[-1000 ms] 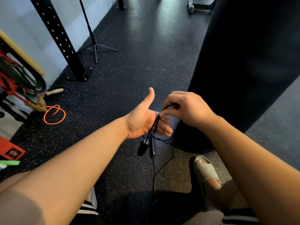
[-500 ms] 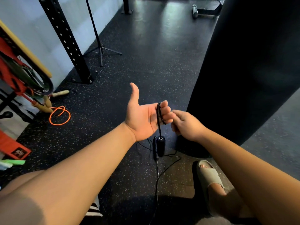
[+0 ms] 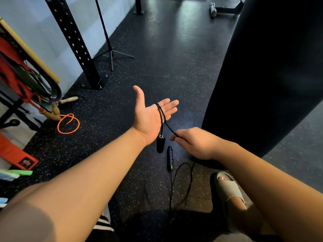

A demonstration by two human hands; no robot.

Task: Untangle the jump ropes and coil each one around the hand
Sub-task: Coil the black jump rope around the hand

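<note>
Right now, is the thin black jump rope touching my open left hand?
Touching. The head view shows the thin black jump rope looped across the fingers of the left hand.

One wide-angle view from the person's head faces forward and down at the floor [image 3: 174, 70], close above the left forearm [image 3: 90, 179] and right forearm [image 3: 265, 173].

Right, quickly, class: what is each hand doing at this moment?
Left hand: open, palm up, black jump rope looped over its fingers.
Right hand: pinching the black jump rope.
</note>
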